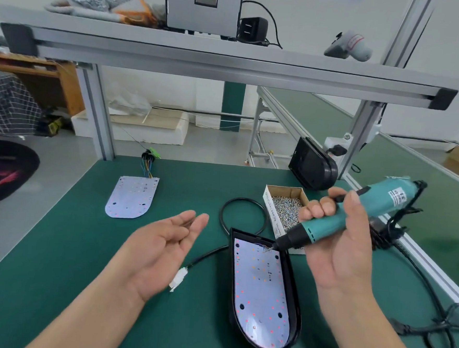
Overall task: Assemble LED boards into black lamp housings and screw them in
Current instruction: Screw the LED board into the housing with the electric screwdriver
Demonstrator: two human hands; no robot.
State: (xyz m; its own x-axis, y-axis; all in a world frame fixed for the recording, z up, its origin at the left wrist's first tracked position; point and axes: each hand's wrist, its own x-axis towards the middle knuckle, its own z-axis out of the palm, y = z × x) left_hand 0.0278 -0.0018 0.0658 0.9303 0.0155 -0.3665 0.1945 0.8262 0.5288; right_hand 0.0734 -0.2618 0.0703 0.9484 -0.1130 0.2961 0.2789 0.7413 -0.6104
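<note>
1. Black lamp housing (293,300): between the two hands, closer to the right wrist, lying flat on the green bench mat (55,243). It is a long shell, rounded at the near end and squared at the far end.
2. LED board (260,293): seated inside that housing. White, same outline, dotted with red and amber points and a few dark holes.
3. Left hand (163,250): left of the housing and apart from it. Palm up, fingers relaxed and loosely together.
4. White connector (179,277): just right of the left wrist, on a black cable (244,200) that loops beyond the housing.
5. Right hand (337,252): above the housing's right side, fingers and thumb wrapped round a teal electric screwdriver (356,210). The bit slants down-left to the board's far end; whether it touches the board cannot be told.
6. Cardboard box of screws (285,207): just behind the right knuckles.
7. Second LED board (131,197): beyond the left fingertips, bare on the mat, coloured wires (147,165) at its far edge.
8. Second black housing (311,166): beyond the right hand, propped on edge.
</note>
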